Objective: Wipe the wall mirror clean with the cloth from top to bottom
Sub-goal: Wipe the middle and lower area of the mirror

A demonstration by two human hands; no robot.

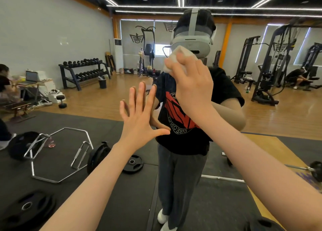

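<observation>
A: While the left hand (139, 115) lies flat against the wall mirror (73, 44), fingers straight and spread, holding nothing, what does the right hand (191, 84) do?

B: It grips the cloth (176, 56), a pale bunched wad, fingers curled over it, and presses it to the glass at about the height of the reflected headset (193, 41).

A: Is any writing legible?

B: Only in reflection, so reversed. The black T-shirt (183, 108) carries a red graphic inside a white ring of letters; a run near the lower edge reads roughly "USEONN", the rest hidden behind the right forearm. Dark logos on the reflected far wall show no readable letters.

A: Other reflected items?

B: A dumbbell rack (83, 70), a hex bar (59, 152) and weight plates (133, 162) on black matting.
</observation>
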